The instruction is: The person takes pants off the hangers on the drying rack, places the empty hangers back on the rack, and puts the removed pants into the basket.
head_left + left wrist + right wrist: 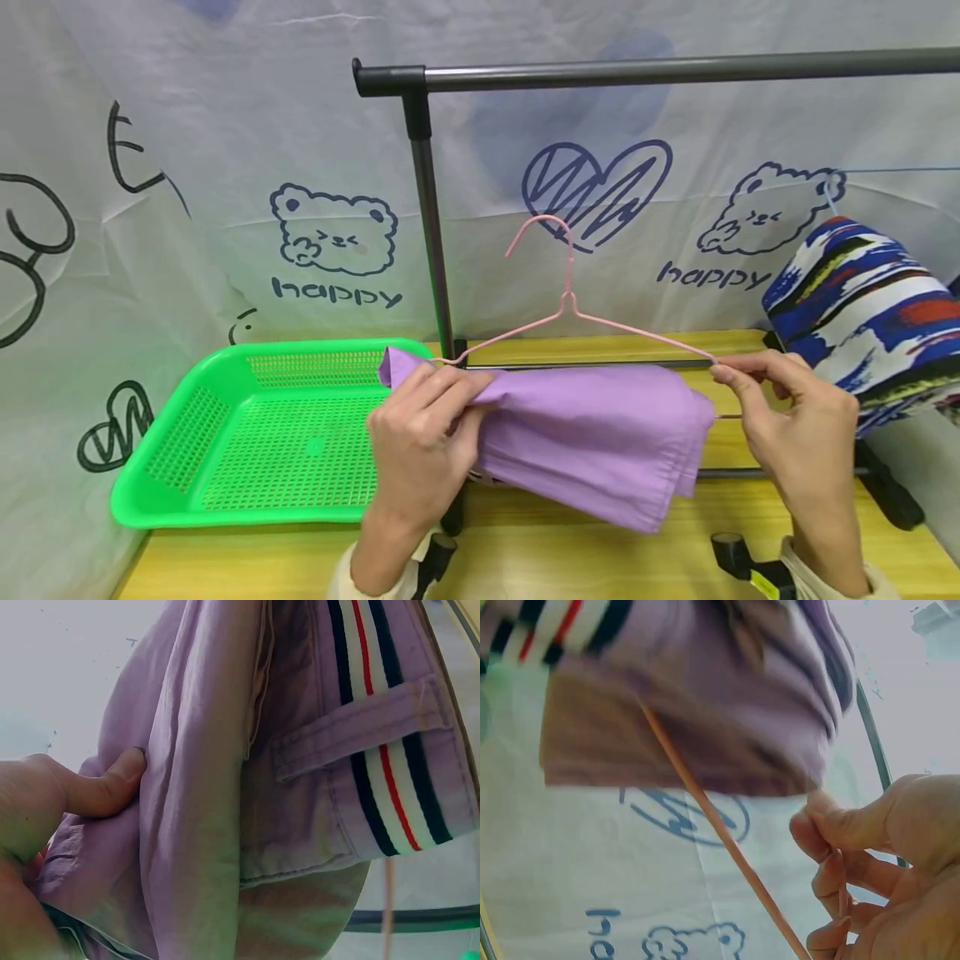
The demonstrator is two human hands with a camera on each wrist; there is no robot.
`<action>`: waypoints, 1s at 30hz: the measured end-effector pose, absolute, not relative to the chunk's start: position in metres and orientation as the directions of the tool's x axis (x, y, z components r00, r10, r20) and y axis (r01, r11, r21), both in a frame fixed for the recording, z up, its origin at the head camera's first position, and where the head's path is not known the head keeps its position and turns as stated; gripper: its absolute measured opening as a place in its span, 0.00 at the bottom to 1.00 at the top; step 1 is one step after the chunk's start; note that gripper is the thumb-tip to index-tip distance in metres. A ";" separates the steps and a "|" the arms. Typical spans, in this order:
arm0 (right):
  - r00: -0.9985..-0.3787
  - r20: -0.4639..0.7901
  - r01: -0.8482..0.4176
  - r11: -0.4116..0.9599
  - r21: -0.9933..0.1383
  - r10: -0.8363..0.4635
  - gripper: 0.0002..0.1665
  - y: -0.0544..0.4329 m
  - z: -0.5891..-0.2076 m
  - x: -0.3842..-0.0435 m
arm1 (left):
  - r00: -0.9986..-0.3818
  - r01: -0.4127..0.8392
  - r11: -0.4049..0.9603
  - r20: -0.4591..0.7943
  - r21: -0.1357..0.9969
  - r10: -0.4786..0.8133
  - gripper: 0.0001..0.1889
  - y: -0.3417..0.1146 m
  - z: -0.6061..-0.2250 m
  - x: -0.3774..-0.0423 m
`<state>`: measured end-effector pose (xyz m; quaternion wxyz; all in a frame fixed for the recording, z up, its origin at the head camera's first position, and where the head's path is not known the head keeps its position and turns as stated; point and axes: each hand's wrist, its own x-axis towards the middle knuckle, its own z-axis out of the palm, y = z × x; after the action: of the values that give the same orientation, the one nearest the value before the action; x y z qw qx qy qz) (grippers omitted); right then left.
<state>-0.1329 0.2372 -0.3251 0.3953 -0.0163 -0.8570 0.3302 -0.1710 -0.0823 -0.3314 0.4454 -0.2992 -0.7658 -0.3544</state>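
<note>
A purple folded cloth garment [592,433] hangs down in front, below the shoulders of a pink wire hanger [569,275]. My left hand [427,433] pinches the garment near its upper left corner, beside the hanger's left end. In the left wrist view, the thumb presses the garment [195,787], which shows a stitched loop [360,727] over a navy, white and red striped band [401,799]. My right hand [798,425] pinches the hanger's right end between thumb and fingers. The right wrist view shows the pink wire [727,844] running up to the garment.
At the left, a green plastic basket [172,425] stands on the yellow wooden table [570,558]. A dark metal rack [637,73] rises behind the hands, its base bars crossing the table. On the right hangs a multicoloured patterned cloth [877,308] on a light blue hanger [831,196].
</note>
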 end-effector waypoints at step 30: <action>-0.446 0.738 -0.060 0.805 -0.590 0.507 0.12 0.290 -0.317 -0.117 | -0.527 0.667 0.638 0.849 0.385 0.040 0.11 -0.122 -0.328 -0.183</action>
<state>-0.1169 0.2897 -0.3171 0.5078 -0.1392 -0.8030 0.2793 -0.1827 -0.1218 -0.3276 0.4323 -0.2222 -0.7951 -0.3627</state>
